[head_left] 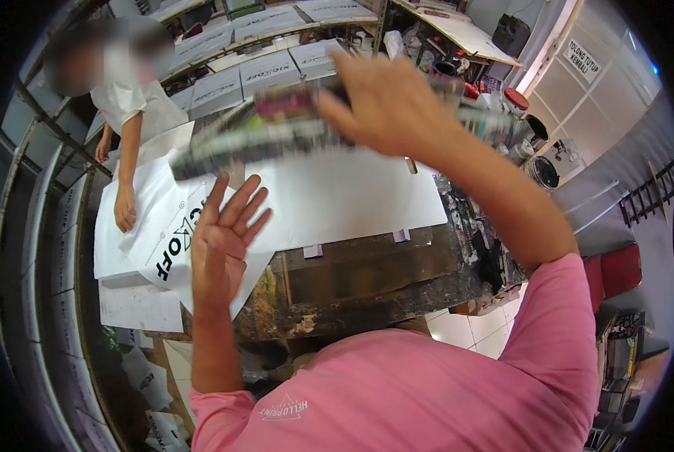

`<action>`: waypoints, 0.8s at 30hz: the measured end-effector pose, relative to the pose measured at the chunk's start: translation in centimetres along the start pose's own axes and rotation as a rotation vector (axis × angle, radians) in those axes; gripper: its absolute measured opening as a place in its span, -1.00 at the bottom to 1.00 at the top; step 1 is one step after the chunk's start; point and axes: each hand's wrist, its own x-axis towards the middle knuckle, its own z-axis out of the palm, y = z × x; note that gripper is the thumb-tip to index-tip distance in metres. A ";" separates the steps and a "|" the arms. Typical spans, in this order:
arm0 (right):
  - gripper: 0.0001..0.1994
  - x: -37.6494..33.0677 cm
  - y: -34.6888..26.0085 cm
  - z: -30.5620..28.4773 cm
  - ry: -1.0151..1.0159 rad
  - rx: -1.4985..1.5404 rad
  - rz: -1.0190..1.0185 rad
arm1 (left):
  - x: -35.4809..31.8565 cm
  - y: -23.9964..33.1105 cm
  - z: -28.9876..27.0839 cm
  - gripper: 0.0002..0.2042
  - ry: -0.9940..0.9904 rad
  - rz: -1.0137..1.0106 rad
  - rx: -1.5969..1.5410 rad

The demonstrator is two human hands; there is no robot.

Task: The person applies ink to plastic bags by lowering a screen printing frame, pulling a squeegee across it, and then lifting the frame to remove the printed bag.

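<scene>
A flat rectangular frame [276,147] with a dark, paint-stained edge, like a screen-printing frame, is tilted up over the table and smeared by motion. My right hand [386,98] is over the frame's upper side, thumb apart from the fingers; blur hides whether it grips. Below the frame's near edge, my left hand [227,241] is open, fingers spread, apparently holding nothing. Just beyond it lies a white printed sheet [145,248] with large black lettering. A co-worker's hand [125,212] touches that sheet's left part. A plain white surface [352,200] spreads beneath the frame.
The worktable [307,316] is paint-stained, with two small pale tabs along the white surface's near edge. Racks [265,71] of printed sheets stand behind and at left. Paint cans [540,173] crowd the right side. A red chair [619,270] stands at far right.
</scene>
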 end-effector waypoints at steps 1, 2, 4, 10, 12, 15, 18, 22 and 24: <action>-0.52 -1.6 0.2 0.9 -0.113 0.089 -0.078 | -1.0 0.0 1.2 0.13 0.091 -0.028 -0.223; -0.63 -4.0 0.2 1.9 -0.255 0.144 -0.123 | -2.1 -0.4 2.0 0.12 0.184 -0.054 -0.443; -0.64 -7.5 1.2 4.1 -0.483 0.262 -0.239 | -5.2 -2.0 2.8 0.06 0.378 -0.274 -0.712; -0.65 -10.9 2.7 16.4 -0.378 0.433 -0.046 | -10.7 -10.6 1.3 -0.07 0.516 -0.581 -0.449; -0.67 -8.4 5.3 21.8 -0.294 0.318 -0.031 | -11.4 -12.5 0.8 -0.08 0.512 -0.595 -0.427; -0.70 -3.0 9.7 29.2 -0.171 0.263 -0.023 | -11.5 -13.8 0.5 -0.08 0.581 -0.659 -0.426; -0.73 1.5 13.1 34.1 -0.195 0.167 -0.019 | -11.3 -14.0 0.5 -0.07 0.608 -0.713 -0.413; -0.74 3.7 14.9 37.4 -0.264 0.113 0.052 | -11.0 -13.7 0.9 -0.12 0.629 -0.717 -0.377; -0.65 3.1 14.2 37.8 -0.253 0.062 0.083 | -11.0 -13.6 1.0 -0.14 0.642 -0.716 -0.377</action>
